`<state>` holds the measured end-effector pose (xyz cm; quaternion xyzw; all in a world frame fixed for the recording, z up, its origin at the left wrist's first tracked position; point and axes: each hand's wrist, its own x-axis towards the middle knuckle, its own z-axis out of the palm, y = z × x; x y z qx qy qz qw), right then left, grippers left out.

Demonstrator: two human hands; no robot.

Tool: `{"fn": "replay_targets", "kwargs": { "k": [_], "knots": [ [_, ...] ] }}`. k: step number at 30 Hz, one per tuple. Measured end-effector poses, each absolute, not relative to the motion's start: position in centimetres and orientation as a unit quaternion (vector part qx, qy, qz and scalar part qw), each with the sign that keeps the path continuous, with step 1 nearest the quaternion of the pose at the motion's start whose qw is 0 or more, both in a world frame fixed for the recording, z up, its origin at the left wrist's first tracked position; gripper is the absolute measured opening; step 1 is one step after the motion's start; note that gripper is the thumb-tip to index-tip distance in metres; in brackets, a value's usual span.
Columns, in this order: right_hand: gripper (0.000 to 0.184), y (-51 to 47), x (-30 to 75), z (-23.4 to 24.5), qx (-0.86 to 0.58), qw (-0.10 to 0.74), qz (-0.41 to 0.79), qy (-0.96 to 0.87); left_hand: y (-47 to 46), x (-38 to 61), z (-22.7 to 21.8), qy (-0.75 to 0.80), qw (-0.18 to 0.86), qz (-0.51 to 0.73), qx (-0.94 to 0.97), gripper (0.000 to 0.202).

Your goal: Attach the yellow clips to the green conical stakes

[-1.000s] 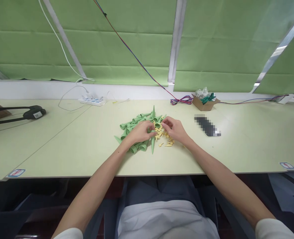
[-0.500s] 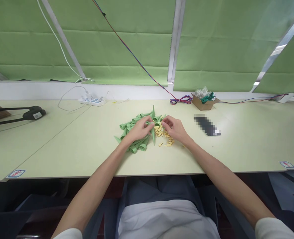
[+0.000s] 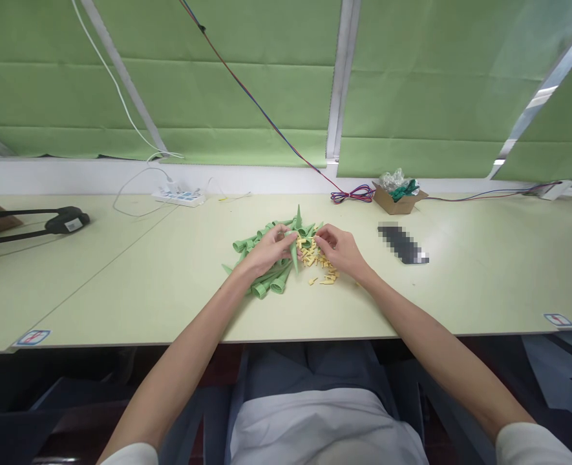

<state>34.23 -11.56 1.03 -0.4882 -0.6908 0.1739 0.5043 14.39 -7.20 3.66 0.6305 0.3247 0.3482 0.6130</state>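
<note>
My left hand [image 3: 269, 250] is closed around a green plastic cone [image 3: 294, 257] whose pointed end aims down toward me. A heap of similar hollow green cones [image 3: 280, 282] lies under and around this hand. To its right, my right hand [image 3: 338, 248] has thumb and forefinger pinched together above the small yellow plastic pieces [image 3: 328, 280]. A yellow bit shows at those fingertips, so the hand seems to grip one of the pieces. The two hands are a short gap apart.
A small cardboard box [image 3: 395, 204] with clear plastic and green material stands at the back, beside coiled red-blue wire [image 3: 356, 194]. A dark, pixelated object [image 3: 402, 242] lies right of my hands. Farther left are a power strip [image 3: 181, 196] and a black device [image 3: 67, 221].
My left hand has shifted slightly up and left, and the cone in it has tilted and risen a little. My right hand has barely moved.
</note>
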Motion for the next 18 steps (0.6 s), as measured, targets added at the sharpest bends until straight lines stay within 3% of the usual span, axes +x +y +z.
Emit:
{"fn": "replay_targets", "kwargs": {
  "k": [18],
  "knots": [
    [0.023, -11.59, 34.15, 0.98, -0.469, 0.529, 0.216, -0.674, -7.40, 14.20, 3.68, 0.337, 0.596, 0.349, 0.640, 0.055]
  ]
}}
